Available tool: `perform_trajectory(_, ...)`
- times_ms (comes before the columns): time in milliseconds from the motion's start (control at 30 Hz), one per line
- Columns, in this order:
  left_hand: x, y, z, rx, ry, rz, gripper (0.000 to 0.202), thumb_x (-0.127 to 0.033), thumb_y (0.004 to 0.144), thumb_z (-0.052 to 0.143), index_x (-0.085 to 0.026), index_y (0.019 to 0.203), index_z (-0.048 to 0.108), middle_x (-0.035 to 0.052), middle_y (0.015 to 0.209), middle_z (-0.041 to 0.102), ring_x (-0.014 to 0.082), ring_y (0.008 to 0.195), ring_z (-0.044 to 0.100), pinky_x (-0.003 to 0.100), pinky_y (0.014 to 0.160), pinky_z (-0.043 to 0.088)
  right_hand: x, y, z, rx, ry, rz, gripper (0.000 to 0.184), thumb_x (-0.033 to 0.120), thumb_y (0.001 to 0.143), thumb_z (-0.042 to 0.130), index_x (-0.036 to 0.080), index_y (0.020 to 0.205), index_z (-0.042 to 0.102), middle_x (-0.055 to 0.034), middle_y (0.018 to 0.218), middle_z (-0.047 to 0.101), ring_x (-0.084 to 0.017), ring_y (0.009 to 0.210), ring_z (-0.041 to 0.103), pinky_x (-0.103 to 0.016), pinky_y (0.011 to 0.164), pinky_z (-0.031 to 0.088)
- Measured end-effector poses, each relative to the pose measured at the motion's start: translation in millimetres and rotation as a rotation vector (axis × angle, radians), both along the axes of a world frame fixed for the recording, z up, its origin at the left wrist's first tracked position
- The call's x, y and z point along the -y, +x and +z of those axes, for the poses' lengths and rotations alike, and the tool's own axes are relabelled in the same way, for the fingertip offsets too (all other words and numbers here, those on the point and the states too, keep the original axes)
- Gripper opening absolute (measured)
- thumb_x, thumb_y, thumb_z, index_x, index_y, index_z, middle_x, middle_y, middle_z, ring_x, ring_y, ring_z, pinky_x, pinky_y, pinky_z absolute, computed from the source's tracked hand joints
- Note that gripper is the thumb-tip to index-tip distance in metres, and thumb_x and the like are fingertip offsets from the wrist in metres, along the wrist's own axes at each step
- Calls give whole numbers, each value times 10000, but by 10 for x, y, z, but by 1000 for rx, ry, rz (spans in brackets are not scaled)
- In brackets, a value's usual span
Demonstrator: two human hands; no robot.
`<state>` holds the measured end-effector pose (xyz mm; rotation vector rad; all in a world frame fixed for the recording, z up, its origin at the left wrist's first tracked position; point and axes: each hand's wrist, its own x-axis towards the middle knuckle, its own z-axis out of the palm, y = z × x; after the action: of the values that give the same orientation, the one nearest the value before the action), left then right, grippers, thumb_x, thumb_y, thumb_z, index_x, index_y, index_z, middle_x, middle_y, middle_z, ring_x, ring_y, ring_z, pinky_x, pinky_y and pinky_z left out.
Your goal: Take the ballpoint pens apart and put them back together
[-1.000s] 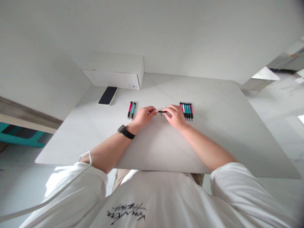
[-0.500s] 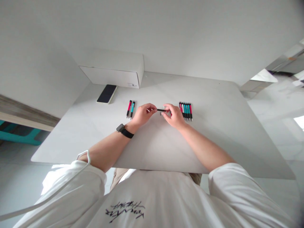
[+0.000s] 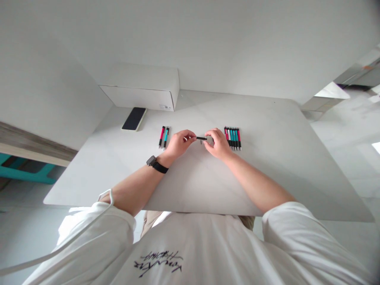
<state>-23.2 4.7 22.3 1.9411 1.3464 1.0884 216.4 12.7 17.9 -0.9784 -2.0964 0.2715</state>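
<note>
My left hand (image 3: 177, 143) and my right hand (image 3: 218, 142) meet over the middle of the white table (image 3: 267, 170), both pinched on the ends of one pen (image 3: 202, 138) with a black grip held level between them. A row of several red, teal and white pens (image 3: 233, 138) lies just right of my right hand. Two pens (image 3: 164, 137), one red and one teal, lie just left of my left hand. A black watch sits on my left wrist.
A white cardboard box (image 3: 142, 89) stands at the back left against the wall. A dark phone (image 3: 134, 118) lies face up in front of it. The table's near edge crosses just above my chest.
The hands stay together on the pen; between the frames they shifted only slightly, and the view wobbled a little.
</note>
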Motion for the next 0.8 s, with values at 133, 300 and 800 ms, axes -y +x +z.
perform_trajectory(133,-7,-6,-11,-8,10,-4,166,-364,941,706,-219,997,765,22,873,737,143,718,618,287,691,502,0,-1,-6,38,-33,-10,94,299,1003,581,267,1045,659,-86,1120,661,-283,1103,619,-463,1013,485)
perform_trajectory(300,-8,-6,-22,-12,15,-4,154,-359,940,713,-227,1003,764,15,868,734,142,725,622,286,694,499,-3,1,-21,52,-37,-16,238,288,941,656,264,1177,628,-101,1160,656,-308,1138,605,-477,996,489)
perform_trajectory(800,-4,-10,8,-17,-5,-21,152,-343,945,698,-218,998,764,21,879,742,140,720,620,282,694,499,-6,-11,-36,43,-35,6,170,213,931,643,273,1089,631,-87,1126,661,-302,1114,612,-479,989,494)
